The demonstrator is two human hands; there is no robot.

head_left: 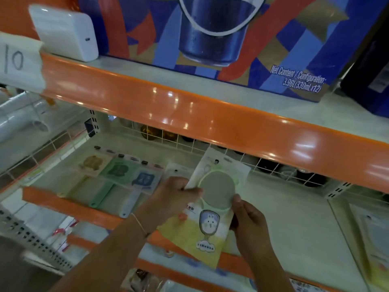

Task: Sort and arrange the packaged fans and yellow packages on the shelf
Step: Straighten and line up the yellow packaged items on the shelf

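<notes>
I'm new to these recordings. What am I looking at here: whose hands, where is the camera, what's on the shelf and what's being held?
No machine here: a person wears one camera on the head, looking down at both bare hands. The left hand and right hand together hold a yellow package with a round green-rimmed item and a rabbit drawing, above the pale shelf. Three packaged fans lie side by side on it to the left: a tan fan, a green fan and a blue fan. On the shelf above stand a drinks carton and a white box.
</notes>
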